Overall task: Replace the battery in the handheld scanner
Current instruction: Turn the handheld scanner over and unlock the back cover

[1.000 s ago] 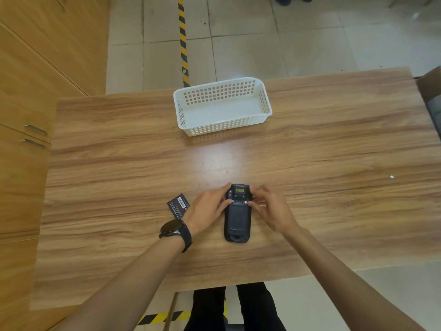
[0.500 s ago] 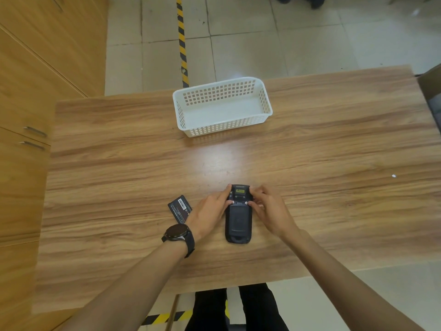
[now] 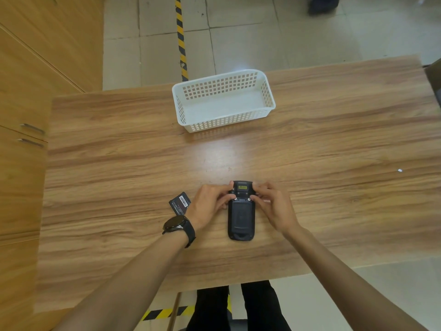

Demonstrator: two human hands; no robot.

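Clearly your scanner [image 3: 241, 211] lies face down on the wooden surface [image 3: 334, 144], near its front edge, with the back cover up and the scan window pointing away from you. Both hands sit at its far end: the left hand [image 3: 210, 206] and right hand [image 3: 274, 206] each have fingers curled in against the sides, thumbs close to the two small bright latches or screws where the cover meets the head. Your fingers are narrow and pressed to the housing, not wrapped round it, so the scanner rests on the surface and is not lifted.

Judge it as a stiff, moderately heavy block of hard plastic with rubbery edges; it should not flex, and it looks unlikely to slip if you pinch it by its long sides. The weak part is probably the cover and its latches, so work both sides evenly and avoid prying one corner.

A loose battery [image 3: 180, 203] lies flat just beside your left hand, partly hidden by the wrist with the watch [image 3: 175, 224]. It looks thin, light and smooth; take it by its edges. Whether it is the new or the old cell, you cannot tell. A white basket [image 3: 223, 125] stands well apart at the far side.
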